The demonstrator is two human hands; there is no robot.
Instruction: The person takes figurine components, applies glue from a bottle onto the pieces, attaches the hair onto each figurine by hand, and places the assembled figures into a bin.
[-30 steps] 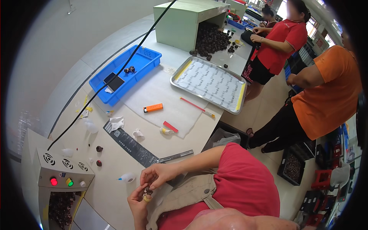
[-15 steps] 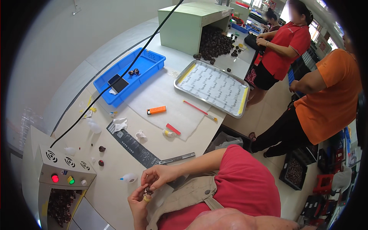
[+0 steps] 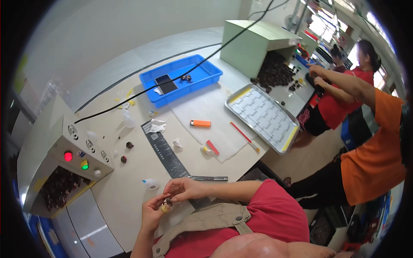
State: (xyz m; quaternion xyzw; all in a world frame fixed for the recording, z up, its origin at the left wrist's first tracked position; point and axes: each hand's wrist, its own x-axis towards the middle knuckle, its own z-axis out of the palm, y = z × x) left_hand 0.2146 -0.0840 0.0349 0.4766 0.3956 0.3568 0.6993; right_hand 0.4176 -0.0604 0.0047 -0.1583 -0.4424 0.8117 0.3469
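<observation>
Close to my body at the table's near edge, my left hand [image 3: 152, 213] and my right hand [image 3: 184, 189] meet fingertip to fingertip. Between them they pinch a small dark brown piece [image 3: 168, 201], partly hidden by the fingers. A yellow band [image 3: 165, 208] wraps a digit of the left hand. Just beyond the hands lies a small white squeeze bottle [image 3: 150, 184] with a blue tip. A dark printed strip [image 3: 167, 152] runs away from my right hand, and a slim dark metallic tool [image 3: 208, 178] lies beside that forearm.
Left stands a metal box with lamps [image 3: 79, 150], dark pieces inside. Beyond are an orange lighter [image 3: 200, 124], a red stick [image 3: 212, 147], a red-handled brush [image 3: 244, 136], a blue tray [image 3: 189, 92] and a metal tray [image 3: 290, 144]. Co-workers stand right; a black cable [image 3: 202, 62] crosses overhead.
The view has turned, shifting the table things rightward in the picture. My hands still pinch the small dark piece together. The orange-sleeved person's arm is now raised and stretched toward the far table.
</observation>
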